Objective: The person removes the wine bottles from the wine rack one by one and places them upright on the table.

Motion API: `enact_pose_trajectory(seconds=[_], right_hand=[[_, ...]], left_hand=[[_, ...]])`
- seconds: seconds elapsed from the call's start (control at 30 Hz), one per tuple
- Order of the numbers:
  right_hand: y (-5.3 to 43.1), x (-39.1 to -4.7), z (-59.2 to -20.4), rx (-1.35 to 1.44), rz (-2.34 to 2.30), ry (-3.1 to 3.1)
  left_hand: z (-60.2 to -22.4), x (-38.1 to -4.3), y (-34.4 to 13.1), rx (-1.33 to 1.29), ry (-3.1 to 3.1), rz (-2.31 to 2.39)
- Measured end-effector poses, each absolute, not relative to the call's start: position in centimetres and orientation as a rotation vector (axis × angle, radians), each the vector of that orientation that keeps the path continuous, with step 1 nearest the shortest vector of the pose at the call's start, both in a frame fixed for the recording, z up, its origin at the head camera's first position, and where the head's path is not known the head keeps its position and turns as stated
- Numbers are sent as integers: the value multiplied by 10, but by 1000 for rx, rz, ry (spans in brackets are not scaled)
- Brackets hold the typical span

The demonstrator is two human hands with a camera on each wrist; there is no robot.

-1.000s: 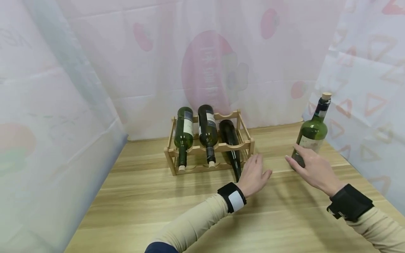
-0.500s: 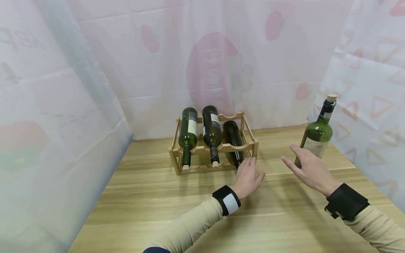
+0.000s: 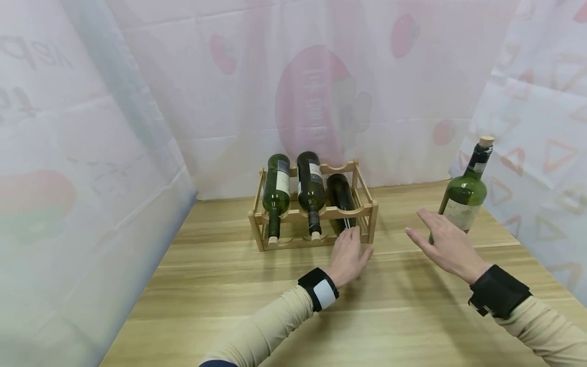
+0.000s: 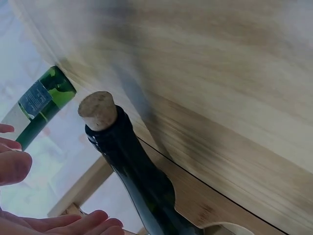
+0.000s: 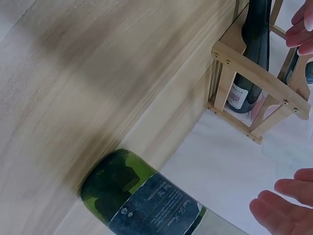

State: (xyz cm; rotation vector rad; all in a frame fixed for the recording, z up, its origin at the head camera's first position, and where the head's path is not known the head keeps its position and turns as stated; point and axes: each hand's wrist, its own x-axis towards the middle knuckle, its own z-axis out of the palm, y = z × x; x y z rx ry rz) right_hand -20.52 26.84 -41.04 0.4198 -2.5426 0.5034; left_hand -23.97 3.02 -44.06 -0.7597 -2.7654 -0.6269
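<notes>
A wooden rack (image 3: 369,209) stands at the back of the table with three bottles lying in it. My left hand (image 3: 350,250) reaches its straight fingers over the neck of the dark bottle (image 3: 341,200) at the rack's right end. The left wrist view shows that dark bottle (image 4: 139,178) with its cork (image 4: 98,110), my fingertips (image 4: 85,223) close beside it. My right hand (image 3: 442,242) hovers flat, just left of an upright green bottle (image 3: 464,196), holding nothing. In the right wrist view the green bottle's base (image 5: 142,196) stands on the wood, fingers (image 5: 283,210) apart from it.
Two green bottles (image 3: 277,187) (image 3: 310,184) lie in the rack's left and middle slots. Translucent printed sheets (image 3: 91,153) wall the table on the left, back and right. The wooden tabletop (image 3: 229,306) stretches toward me.
My right hand has let go of the green bottle and drawn off to the left; the bottle stands on its own. My left hand has moved forward onto the dark bottle's neck.
</notes>
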Motion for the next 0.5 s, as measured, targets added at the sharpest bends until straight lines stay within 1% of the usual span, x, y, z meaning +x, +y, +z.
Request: enact_pose_trajectory(seconds=[0.5], right_hand=[[251, -213, -412, 478, 480, -2514]], left_hand=[[-444, -241, 8, -743, -2733, -649]])
